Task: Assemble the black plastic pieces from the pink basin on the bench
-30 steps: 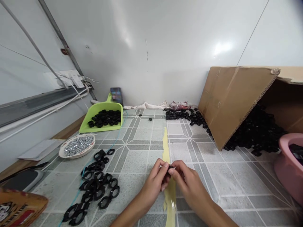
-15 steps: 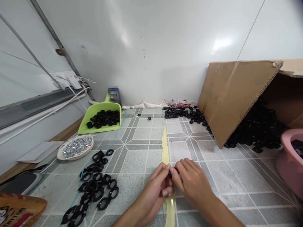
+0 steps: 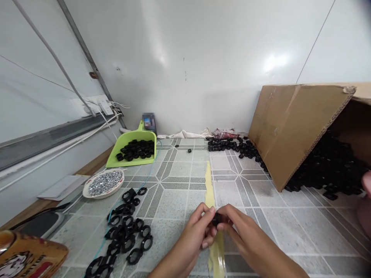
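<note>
Between the fingertips of both hands sits a small black part (image 3: pixel 216 219), mostly covered, so its exact kind is hidden. My left hand (image 3: pixel 199 227) is closed on its left side, thumb and index finger pinching. From the other side, my right hand (image 3: pixel 236 224) grips it with thumb and fingers. Below the hands a strip of yellow tape (image 3: pixel 209 185) runs along the tiled surface. To the left lies a loose group of black ring-shaped clamps (image 3: pixel 127 243). A white dish (image 3: pixel 87 192) beyond them is full of small shiny metal pieces (image 3: pixel 104 183).
A green dustpan (image 3: pixel 113 158) holds black parts. On the right a tilted cardboard box (image 3: pixel 278 135) spills many black pieces (image 3: pixel 327 166), with another pile (image 3: pixel 226 144) by the wall. A bottle (image 3: pixel 34 255) is at front left; a pink container (image 3: pixel 365 208) is at the right edge.
The view has shifted slightly, so the scene sits lower and further right. My right fingers have opened out from a curled position, and more of the black part shows between the hands.
</note>
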{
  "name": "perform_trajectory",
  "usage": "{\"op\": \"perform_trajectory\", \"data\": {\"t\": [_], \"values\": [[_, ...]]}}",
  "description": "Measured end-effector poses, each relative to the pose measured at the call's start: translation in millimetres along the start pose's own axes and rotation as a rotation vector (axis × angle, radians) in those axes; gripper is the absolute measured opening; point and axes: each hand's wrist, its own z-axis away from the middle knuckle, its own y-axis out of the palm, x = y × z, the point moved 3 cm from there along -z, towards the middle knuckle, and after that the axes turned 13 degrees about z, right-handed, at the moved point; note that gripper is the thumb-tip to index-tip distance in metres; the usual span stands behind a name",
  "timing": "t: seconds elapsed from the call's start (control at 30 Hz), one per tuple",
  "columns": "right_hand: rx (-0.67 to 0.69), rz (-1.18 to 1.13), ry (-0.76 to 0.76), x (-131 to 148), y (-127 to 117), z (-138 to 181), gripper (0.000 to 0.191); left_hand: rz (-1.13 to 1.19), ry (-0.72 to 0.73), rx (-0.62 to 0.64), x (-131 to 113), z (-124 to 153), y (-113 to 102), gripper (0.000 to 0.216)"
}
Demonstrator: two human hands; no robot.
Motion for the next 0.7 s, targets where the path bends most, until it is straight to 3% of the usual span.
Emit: {"op": "perform_trajectory", "data": {"t": [0.23, 0.4, 0.7], "values": [[-0.121, 0.100, -0.138, 2.3, 4.3, -0.4, 0.021, 0.084, -0.043, 0.003, -1.3, -1.4, -3.4, 0.032], [-0.093, 0.000, -0.002, 2.2, -1.8, 0.4, 0.017, 0.004, -0.007, 0.032, -4.6, -0.1, -2.1, 0.038], [-0.046, -0.259, 0.231, -7.5, 20.1, -2.2, 0.062, -0.127, 0.084, 0.092, 2.5, -3.5, -0.3, 0.040]]}}
